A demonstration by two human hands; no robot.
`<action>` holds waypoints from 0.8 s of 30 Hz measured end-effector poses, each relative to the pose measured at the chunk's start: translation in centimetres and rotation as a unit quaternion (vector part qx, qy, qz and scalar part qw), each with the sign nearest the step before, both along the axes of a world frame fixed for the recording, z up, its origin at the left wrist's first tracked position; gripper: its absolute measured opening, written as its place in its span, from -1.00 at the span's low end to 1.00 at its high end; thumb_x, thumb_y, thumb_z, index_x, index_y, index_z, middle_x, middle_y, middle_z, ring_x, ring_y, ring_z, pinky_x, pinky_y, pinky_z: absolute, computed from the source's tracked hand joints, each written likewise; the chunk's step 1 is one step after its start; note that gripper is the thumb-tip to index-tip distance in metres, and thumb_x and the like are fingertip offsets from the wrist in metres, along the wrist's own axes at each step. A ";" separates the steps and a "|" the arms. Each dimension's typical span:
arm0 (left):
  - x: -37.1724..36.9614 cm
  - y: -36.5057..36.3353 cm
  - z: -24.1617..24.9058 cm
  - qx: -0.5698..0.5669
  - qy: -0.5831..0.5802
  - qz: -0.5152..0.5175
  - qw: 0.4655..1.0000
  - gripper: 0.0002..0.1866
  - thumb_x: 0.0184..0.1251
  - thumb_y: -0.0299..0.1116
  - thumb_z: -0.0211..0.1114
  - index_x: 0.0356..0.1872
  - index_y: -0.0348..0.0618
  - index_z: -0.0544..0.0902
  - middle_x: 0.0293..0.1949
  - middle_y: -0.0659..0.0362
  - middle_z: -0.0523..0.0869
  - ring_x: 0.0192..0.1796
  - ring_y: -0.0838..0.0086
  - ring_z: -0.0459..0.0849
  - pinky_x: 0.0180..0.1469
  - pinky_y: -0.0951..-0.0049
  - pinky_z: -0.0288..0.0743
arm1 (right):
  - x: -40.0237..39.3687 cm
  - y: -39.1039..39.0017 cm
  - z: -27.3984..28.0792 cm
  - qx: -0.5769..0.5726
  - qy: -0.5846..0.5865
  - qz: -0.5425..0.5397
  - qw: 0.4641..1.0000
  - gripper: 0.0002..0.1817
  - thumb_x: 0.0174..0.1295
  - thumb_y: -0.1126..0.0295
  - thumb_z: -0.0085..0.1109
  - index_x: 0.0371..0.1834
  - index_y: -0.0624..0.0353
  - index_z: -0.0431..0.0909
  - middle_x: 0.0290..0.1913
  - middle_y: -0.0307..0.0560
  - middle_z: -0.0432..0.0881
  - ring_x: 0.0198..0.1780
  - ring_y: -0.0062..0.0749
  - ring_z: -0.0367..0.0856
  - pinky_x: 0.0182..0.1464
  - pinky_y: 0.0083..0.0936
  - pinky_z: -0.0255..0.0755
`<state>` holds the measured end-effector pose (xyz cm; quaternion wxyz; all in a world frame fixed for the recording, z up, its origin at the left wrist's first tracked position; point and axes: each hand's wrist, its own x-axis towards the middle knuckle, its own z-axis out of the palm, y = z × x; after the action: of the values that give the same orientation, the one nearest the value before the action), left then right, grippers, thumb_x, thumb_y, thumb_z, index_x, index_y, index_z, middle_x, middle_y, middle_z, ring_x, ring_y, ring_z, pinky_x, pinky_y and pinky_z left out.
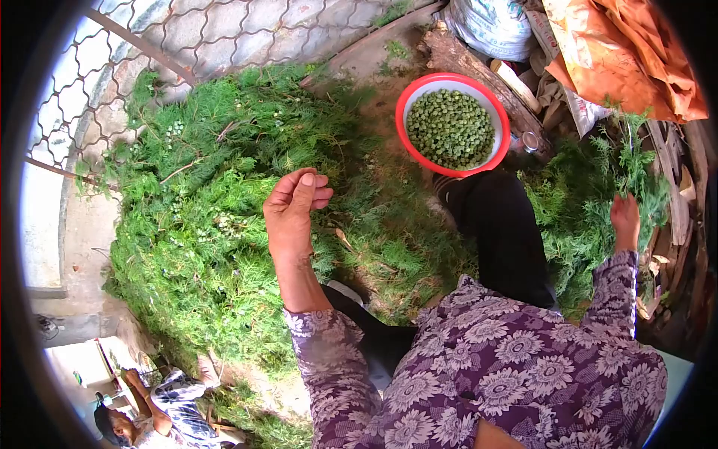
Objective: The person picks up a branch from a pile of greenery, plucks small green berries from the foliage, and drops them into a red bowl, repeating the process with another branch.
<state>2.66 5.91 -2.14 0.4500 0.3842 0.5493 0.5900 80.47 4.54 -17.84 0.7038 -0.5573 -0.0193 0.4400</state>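
Note:
My left hand [298, 200] is raised over the big pile of cut evergreen branches [202, 239], its thumb pressed against the curled fingers. Whatever may be in that pinch is too small to make out. Far to the right, my right hand [625, 215] is closed at the lower end of a feathery evergreen branch [632, 161], which rises above the fingers. By my knee stands a red-rimmed basin [502, 142] with many small round green cones [451, 129] in it.
A wire mesh fence [202, 37] runs along the upper left. White sacks [493, 30], an orange sheet [628, 60] and logs [516, 86] lie at the upper right. Another person [161, 419] sits at the lower left. More greenery [561, 202] lies beside my leg.

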 end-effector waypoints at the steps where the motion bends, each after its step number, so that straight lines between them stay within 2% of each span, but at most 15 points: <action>1: 0.0 -0.1 0.0 0.002 -0.009 0.009 1.000 -0.78 0.24 -0.32 0.21 -0.20 -0.25 0.60 -0.35 0.10 0.69 -0.41 0.50 0.65 -0.35 0.57 0.51 | -4.7 2.6 2.4 0.027 -0.026 0.040 0.999 -0.72 0.23 0.26 0.07 -0.09 0.17 0.42 -0.29 -0.15 0.54 -0.27 -0.48 0.52 -0.38 -0.58 0.41; 3: -0.1 -0.3 0.2 0.004 -0.007 0.018 1.000 -0.78 0.24 -0.31 0.21 -0.20 -0.25 0.60 -0.35 0.11 0.69 -0.41 0.50 0.65 -0.35 0.58 0.51 | -16.3 7.0 9.1 0.040 -0.115 0.118 0.986 -0.77 0.23 0.30 0.07 -0.13 0.18 0.45 -0.32 -0.16 0.54 -0.33 -0.50 0.52 -0.34 -0.62 0.38; 5: -0.2 -0.4 0.3 0.004 -0.006 0.027 1.000 -0.78 0.24 -0.31 0.21 -0.19 -0.24 0.60 -0.36 0.11 0.69 -0.41 0.50 0.64 -0.35 0.58 0.51 | -23.3 11.2 11.9 0.090 -0.152 0.242 0.954 -0.72 0.23 0.32 0.07 -0.05 0.20 0.43 -0.28 -0.17 0.55 -0.33 -0.52 0.52 -0.29 -0.65 0.36; 8: -0.2 -0.5 0.2 0.006 -0.004 0.026 1.000 -0.79 0.25 -0.32 0.19 -0.21 -0.25 0.60 -0.36 0.11 0.68 -0.41 0.51 0.65 -0.36 0.58 0.51 | -34.8 16.0 14.9 0.084 -0.264 0.421 0.864 -0.67 0.21 0.31 0.08 -0.01 0.23 0.45 -0.27 -0.20 0.56 -0.31 -0.61 0.51 -0.28 -0.68 0.37; 9: -0.1 -0.6 0.3 0.003 -0.004 0.027 1.000 -0.79 0.25 -0.32 0.19 -0.21 -0.25 0.60 -0.36 0.11 0.68 -0.41 0.51 0.65 -0.36 0.58 0.51 | -39.2 16.7 16.0 0.061 -0.354 0.474 0.804 -0.63 0.21 0.30 0.08 0.02 0.27 0.42 -0.25 -0.17 0.57 -0.30 -0.62 0.49 -0.30 -0.67 0.38; 10: 0.0 -0.6 0.5 0.005 -0.011 0.032 0.999 -0.79 0.26 -0.33 0.19 -0.22 -0.25 0.61 -0.36 0.11 0.68 -0.41 0.50 0.65 -0.36 0.58 0.51 | -43.0 17.1 16.9 0.100 -0.417 0.549 0.718 -0.60 0.17 0.27 0.12 0.00 0.32 0.44 -0.28 -0.19 0.56 -0.30 -0.62 0.49 -0.32 -0.68 0.38; 11: 0.0 -0.4 0.6 0.008 -0.019 0.036 0.999 -0.80 0.26 -0.33 0.18 -0.22 -0.26 0.61 -0.36 0.11 0.68 -0.41 0.50 0.65 -0.36 0.58 0.51 | -45.8 19.0 14.3 0.116 -0.427 0.566 0.696 -0.62 0.13 0.28 0.13 -0.05 0.31 0.47 -0.31 -0.15 0.58 -0.30 -0.53 0.52 -0.29 -0.59 0.41; 13: 0.0 -0.2 0.8 0.003 -0.015 0.044 0.999 -0.80 0.26 -0.34 0.18 -0.22 -0.27 0.60 -0.36 0.10 0.68 -0.41 0.49 0.65 -0.35 0.57 0.51 | -51.8 20.5 12.9 0.215 -0.617 0.611 0.448 -0.66 0.06 0.30 0.13 -0.15 0.31 0.50 -0.31 -0.04 0.59 -0.29 -0.35 0.55 -0.23 -0.44 0.43; 15: 0.1 -0.2 1.0 -0.003 -0.013 0.055 0.998 -0.80 0.27 -0.34 0.17 -0.22 -0.27 0.60 -0.36 0.10 0.68 -0.40 0.49 0.65 -0.34 0.55 0.52 | -55.9 21.3 10.2 0.203 -0.649 0.656 0.328 -0.67 -0.01 0.29 0.14 -0.22 0.30 0.51 -0.32 0.08 0.58 -0.26 -0.17 0.57 -0.19 -0.32 0.43; 17: 0.7 -0.3 0.9 -0.009 -0.001 0.072 0.997 -0.80 0.25 -0.35 0.18 -0.22 -0.27 0.60 -0.37 0.10 0.68 -0.40 0.47 0.64 -0.31 0.51 0.52 | -58.1 21.2 7.4 0.239 -0.624 0.679 0.305 -0.67 -0.07 0.28 0.14 -0.26 0.27 0.52 -0.35 0.11 0.58 -0.26 -0.08 0.56 -0.20 -0.28 0.43; 19: 2.8 -0.6 1.2 -0.038 0.009 0.080 0.996 -0.84 0.20 -0.40 0.23 -0.27 -0.26 0.61 -0.38 0.14 0.67 -0.35 0.51 0.62 -0.31 0.57 0.49 | -58.9 21.9 3.2 0.225 -0.614 0.704 0.279 -0.65 -0.10 0.28 0.15 -0.26 0.29 0.53 -0.32 0.14 0.58 -0.23 -0.02 0.56 -0.17 -0.23 0.42; 21: 4.8 -2.1 0.0 -0.019 0.252 -0.009 0.967 -0.77 0.12 -0.40 0.26 -0.20 -0.25 0.57 -0.42 0.13 0.63 -0.41 0.46 0.59 -0.38 0.51 0.45 | -59.4 22.3 -0.7 0.206 -0.604 0.727 0.254 -0.63 -0.12 0.29 0.16 -0.26 0.30 0.53 -0.29 0.18 0.58 -0.20 0.04 0.55 -0.15 -0.19 0.42; 22: 5.9 -2.6 1.0 -0.008 0.388 -0.106 0.916 -0.74 0.07 -0.38 0.29 -0.21 -0.22 0.56 -0.36 0.13 0.64 -0.36 0.40 0.60 -0.33 0.47 0.46 | -59.3 22.2 -2.6 0.163 -0.601 0.748 0.230 -0.65 -0.13 0.30 0.16 -0.28 0.30 0.53 -0.30 0.18 0.58 -0.20 0.04 0.55 -0.16 -0.17 0.42; 23: 6.8 -3.1 2.0 0.004 0.509 -0.200 0.837 -0.71 0.01 -0.36 0.32 -0.21 -0.20 0.55 -0.30 0.13 0.64 -0.30 0.34 0.62 -0.28 0.43 0.47 | -59.1 22.0 -4.3 0.118 -0.597 0.767 0.205 -0.67 -0.14 0.32 0.15 -0.30 0.29 0.53 -0.31 0.19 0.57 -0.21 0.05 0.55 -0.18 -0.15 0.43; 24: 7.1 -3.6 1.2 0.029 0.510 -0.253 0.822 -0.67 -0.03 -0.34 0.34 -0.20 -0.17 0.54 -0.31 0.12 0.63 -0.30 0.31 0.61 -0.28 0.40 0.47 | -59.0 22.0 -6.9 0.114 -0.595 0.770 0.202 -0.67 -0.14 0.32 0.15 -0.30 0.29 0.53 -0.31 0.19 0.57 -0.21 0.05 0.55 -0.18 -0.15 0.43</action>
<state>9.73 2.33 -0.99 0.2275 0.7686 0.5664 0.1914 21.44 26.50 -24.69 -0.1448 -0.2792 -0.9017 0.2968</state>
